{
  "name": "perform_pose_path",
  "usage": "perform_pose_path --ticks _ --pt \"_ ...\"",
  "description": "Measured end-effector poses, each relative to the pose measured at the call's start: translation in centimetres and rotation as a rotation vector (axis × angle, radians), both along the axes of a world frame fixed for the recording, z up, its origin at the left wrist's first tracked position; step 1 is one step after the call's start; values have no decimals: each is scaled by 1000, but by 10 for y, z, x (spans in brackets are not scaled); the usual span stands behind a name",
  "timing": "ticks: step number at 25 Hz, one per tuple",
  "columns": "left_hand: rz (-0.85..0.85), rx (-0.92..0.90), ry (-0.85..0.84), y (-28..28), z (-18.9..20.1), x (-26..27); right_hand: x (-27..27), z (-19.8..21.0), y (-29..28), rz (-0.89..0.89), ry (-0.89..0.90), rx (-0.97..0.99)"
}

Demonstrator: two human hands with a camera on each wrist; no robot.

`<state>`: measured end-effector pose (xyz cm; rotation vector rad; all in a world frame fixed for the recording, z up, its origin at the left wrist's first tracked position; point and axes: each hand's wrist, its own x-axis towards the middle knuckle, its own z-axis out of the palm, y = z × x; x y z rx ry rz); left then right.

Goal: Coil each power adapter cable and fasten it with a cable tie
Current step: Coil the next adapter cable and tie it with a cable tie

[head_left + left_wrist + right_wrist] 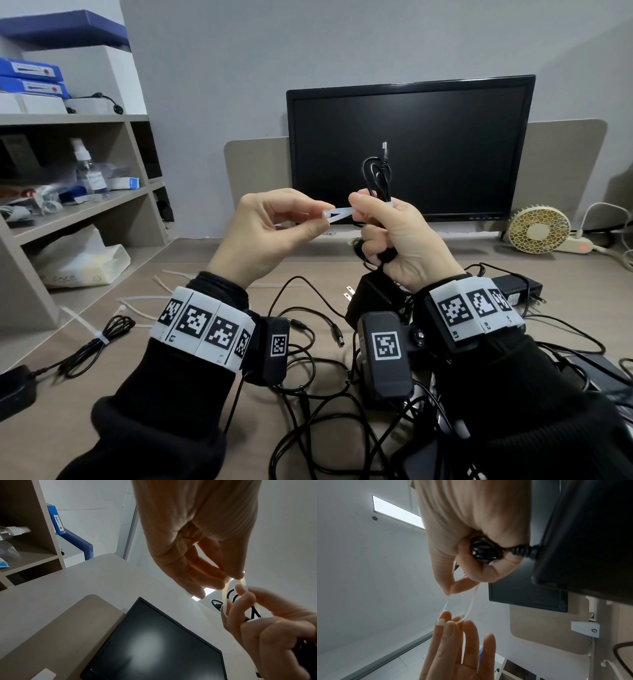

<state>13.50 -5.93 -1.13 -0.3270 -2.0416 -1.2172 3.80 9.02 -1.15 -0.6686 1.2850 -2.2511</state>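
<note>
Two hands, coiled cable [377, 178] upright (plug topmost), cable tie [339, 214] crosswise

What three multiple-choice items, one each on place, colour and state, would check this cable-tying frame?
1. Where does the already tied cable lie?
A. On the desk at the left
B. On top of the monitor
C. On the top shelf

2. What colour is the cable tie between the hands?
A. Black
B. Whitish
C. Red

3. What is the right hand doing?
A. Resting flat on the desk
B. Gripping a coiled cable
C. Holding a fan

Answers:
1. A, the bundle with its white tie lies on the desk left of the left hand.
2. B, the tie looks pale and translucent against the dark monitor.
3. B, its fingers curl round the coiled cable, raised above the desk.
</note>
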Motion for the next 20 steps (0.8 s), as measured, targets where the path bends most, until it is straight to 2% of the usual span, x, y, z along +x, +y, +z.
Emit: perform_pose_path --ticks 20 --pt "62 -60 16 4 -1 -2 -2 -3 -1 -14 -13 4"
